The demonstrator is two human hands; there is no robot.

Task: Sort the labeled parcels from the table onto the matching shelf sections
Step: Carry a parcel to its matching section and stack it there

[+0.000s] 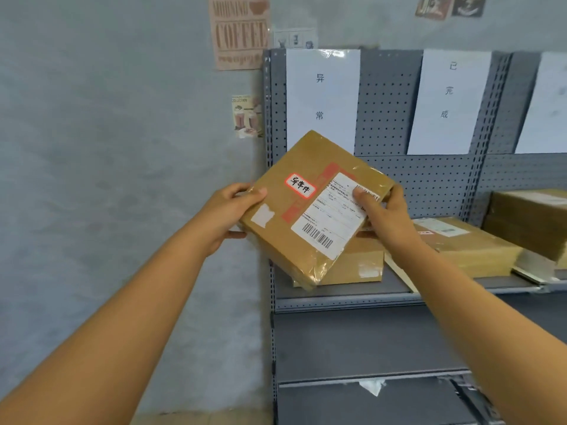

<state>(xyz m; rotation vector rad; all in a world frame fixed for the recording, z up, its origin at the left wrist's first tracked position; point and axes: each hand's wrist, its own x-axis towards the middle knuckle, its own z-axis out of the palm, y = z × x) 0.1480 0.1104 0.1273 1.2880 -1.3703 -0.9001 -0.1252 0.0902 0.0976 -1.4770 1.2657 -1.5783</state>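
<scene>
I hold a flat brown parcel (306,216) tilted in the air in front of the grey shelf unit (352,299). It carries a red-framed handwritten tag 异常件 and a white shipping label with a barcode. My left hand (228,210) grips its left edge, thumb on top. My right hand (383,213) grips its right edge, thumb pressed on the shipping label. Behind the parcel a white sheet reading 异常 (322,96) marks the left shelf section. A brown parcel (356,265) lies on that shelf, partly hidden by the held one.
A second sheet reading 已完成 (449,99) marks the middle section, with a wide brown parcel (472,246) below it. Another brown box (530,222) sits at the far right. Lower grey shelves (368,342) show beneath. A blue-grey wall (122,179) with posters stands to the left.
</scene>
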